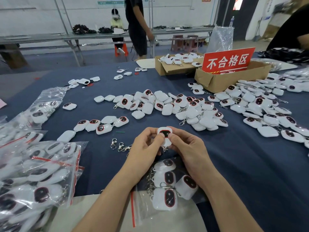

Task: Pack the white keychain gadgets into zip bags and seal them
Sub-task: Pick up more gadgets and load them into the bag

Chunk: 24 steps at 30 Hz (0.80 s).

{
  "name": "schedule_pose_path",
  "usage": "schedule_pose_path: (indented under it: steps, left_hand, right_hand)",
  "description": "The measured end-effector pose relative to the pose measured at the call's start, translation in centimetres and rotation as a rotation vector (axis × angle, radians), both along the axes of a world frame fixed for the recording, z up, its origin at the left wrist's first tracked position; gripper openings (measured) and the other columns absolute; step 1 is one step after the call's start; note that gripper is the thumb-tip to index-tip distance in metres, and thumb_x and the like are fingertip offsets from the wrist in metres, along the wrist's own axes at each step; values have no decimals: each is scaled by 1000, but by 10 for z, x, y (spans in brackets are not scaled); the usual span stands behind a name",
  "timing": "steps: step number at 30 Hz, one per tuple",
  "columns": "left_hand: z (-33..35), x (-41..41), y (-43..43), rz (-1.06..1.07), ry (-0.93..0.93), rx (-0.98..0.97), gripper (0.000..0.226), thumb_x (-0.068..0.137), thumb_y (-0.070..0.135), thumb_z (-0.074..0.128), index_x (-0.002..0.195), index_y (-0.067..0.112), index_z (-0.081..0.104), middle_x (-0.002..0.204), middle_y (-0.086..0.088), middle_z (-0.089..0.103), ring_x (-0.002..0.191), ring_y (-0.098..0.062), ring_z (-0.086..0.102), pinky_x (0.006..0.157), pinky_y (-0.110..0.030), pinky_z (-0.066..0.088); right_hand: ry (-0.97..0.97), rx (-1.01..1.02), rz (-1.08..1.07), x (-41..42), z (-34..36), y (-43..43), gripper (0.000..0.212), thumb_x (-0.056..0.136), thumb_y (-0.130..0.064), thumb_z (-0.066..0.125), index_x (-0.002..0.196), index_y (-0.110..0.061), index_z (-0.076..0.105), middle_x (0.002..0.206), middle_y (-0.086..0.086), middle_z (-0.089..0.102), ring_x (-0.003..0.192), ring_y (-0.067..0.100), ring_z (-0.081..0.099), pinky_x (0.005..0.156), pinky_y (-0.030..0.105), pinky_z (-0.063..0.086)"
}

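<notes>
Filled zip bags [38,173] run off the left edge. The left hand [145,149] and right hand [185,146] both pinch one white gadget [164,135] above the blue table [234,164], thumbs hiding part of its face; its clip [165,149], mostly hidden, seems to dangle beneath.

I see one white gadget [164,136] pinched upright between my left hand [147,148] and right hand [185,146], its dark, red-rimmed window facing me, a metal clasp hanging beneath it; below my wrists a clear zip bag [142,203] with a red strip lies flat, four gadgets [168,180] face-up at its far end, though I cannot tell whether its mouth is closed; filled bags [38,173] heap on my left; loose gadgets sprawl in a central pile [175,106] and a larger pile [267,108] to the right, some face-down.
</notes>
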<state>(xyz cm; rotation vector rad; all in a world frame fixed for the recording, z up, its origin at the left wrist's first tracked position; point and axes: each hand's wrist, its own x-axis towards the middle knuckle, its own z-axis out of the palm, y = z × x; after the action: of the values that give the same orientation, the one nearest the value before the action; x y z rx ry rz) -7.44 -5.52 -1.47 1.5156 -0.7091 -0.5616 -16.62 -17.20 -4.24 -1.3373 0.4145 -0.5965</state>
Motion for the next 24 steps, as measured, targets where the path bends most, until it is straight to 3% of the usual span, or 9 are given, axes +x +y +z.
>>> schedule_pose_path:
  steps: [4,10,17,24]
  left_hand:
    - [1,-2,0,-8,2,-21,12,102,17,57,104,13,68,80,6,67,65,-6,58,61,-14,49]
    - [2,-3,1,-21,1,-31,10,101,17,60,103,13,68,81,8,68,68,-5,60,63,-13,49]
    - [0,-2,1,-28,3,-29,11,100,16,60,106,15,68,84,8,71,69,-4,61,64,-13,49]
    - [-3,-1,2,-43,-50,1,23,95,8,63,115,21,65,99,2,75,84,-6,68,74,-18,54]
  right_hand:
    - [10,12,-17,-1,1,0,24,83,-30,71,105,-34,78,100,5,78,88,24,71,90,43,59]
    - [28,54,-43,-1,4,1,21,94,-14,67,104,-29,78,103,8,78,102,39,71,97,52,56]
    - [21,59,-43,-2,5,1,20,93,-18,69,104,-32,79,98,5,79,91,28,73,88,42,59]
    - [-43,122,2,-1,3,1,21,96,-15,67,112,-23,76,110,10,77,105,29,73,90,41,59]
